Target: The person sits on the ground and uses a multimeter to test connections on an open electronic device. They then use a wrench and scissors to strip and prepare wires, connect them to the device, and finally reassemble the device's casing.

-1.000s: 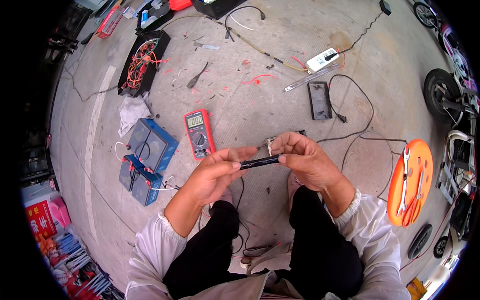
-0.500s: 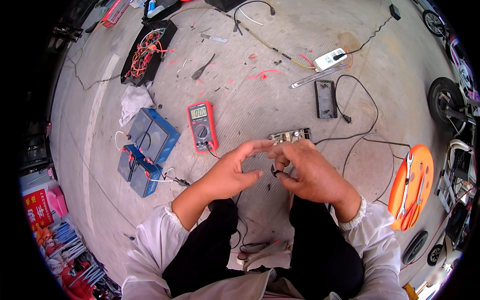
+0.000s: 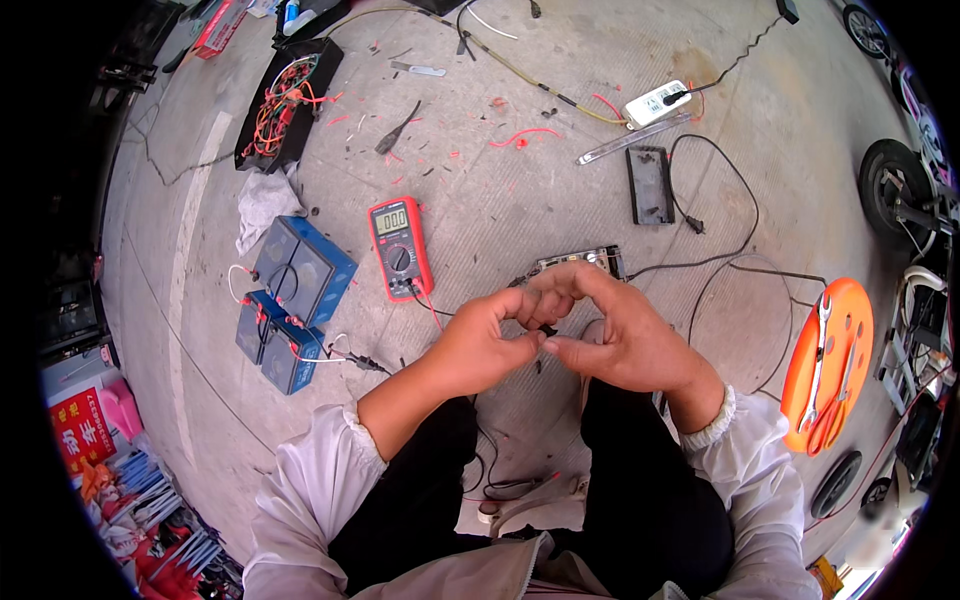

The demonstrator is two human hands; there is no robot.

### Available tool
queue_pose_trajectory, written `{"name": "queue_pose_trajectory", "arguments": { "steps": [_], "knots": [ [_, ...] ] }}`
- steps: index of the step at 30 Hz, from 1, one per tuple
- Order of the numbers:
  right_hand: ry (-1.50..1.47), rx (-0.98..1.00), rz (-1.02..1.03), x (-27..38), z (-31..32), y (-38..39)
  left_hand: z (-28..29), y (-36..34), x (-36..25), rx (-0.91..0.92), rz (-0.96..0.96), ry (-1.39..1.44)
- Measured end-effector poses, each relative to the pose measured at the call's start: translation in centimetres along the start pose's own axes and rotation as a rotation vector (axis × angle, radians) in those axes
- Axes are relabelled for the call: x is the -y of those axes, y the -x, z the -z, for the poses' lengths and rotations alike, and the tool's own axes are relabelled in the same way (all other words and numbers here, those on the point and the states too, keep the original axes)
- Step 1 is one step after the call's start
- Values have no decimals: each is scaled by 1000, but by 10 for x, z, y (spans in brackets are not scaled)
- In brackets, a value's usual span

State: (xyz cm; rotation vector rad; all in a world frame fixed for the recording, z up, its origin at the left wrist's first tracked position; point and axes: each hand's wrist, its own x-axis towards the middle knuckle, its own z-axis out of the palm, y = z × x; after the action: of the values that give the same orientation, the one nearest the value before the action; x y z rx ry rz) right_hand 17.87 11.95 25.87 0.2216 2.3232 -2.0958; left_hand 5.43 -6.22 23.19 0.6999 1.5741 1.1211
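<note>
My left hand point(image 3: 485, 340) and my right hand point(image 3: 635, 335) meet in front of me, fingers bent inward. Between their thumbs and fingertips they pinch a small black piece point(image 3: 547, 330), too small and covered to name. Just beyond the fingers lies an open circuit board point(image 3: 583, 259) with a black cable; my hands hide part of it. To the left rests a red multimeter point(image 3: 401, 250) with its display lit and leads plugged in. Farther left stand blue batteries point(image 3: 305, 270) joined by short wires.
A black casing point(image 3: 650, 186) and a white power strip point(image 3: 658, 103) lie at the far right. An orange stool point(image 3: 832, 370) at right carries a wrench and scissors. At far left, a black box point(image 3: 288, 105) holds tangled wires. Wire scraps and a screwdriver point(image 3: 398, 131) are scattered beyond.
My left hand has closed in to the right and its fingertips now meet my right hand's at the small black piece. My right hand has turned. The whole view has shifted slightly.
</note>
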Motion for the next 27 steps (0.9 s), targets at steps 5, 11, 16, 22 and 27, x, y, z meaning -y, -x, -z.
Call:
{"name": "queue_pose_trajectory", "arguments": {
  "steps": [5, 11, 16, 22, 27],
  "knots": [
    [-601, -155, -281, -26, -2, 4, -3, -9, 2, -113, 128, 405],
    [-689, -182, -366, -52, -28, -3, -14, -14, 17, -216, 109, 567],
    [-741, -186, -424, -60, -26, -5, -18, -20, 23, -256, 165, 625],
    [-697, -135, -405, -82, -17, -13, -12, -28, 30, -224, 219, 674],
    [-582, -202, -411, -103, 9, -27, 11, -49, 31, -30, 282, 738]
  ]
}}
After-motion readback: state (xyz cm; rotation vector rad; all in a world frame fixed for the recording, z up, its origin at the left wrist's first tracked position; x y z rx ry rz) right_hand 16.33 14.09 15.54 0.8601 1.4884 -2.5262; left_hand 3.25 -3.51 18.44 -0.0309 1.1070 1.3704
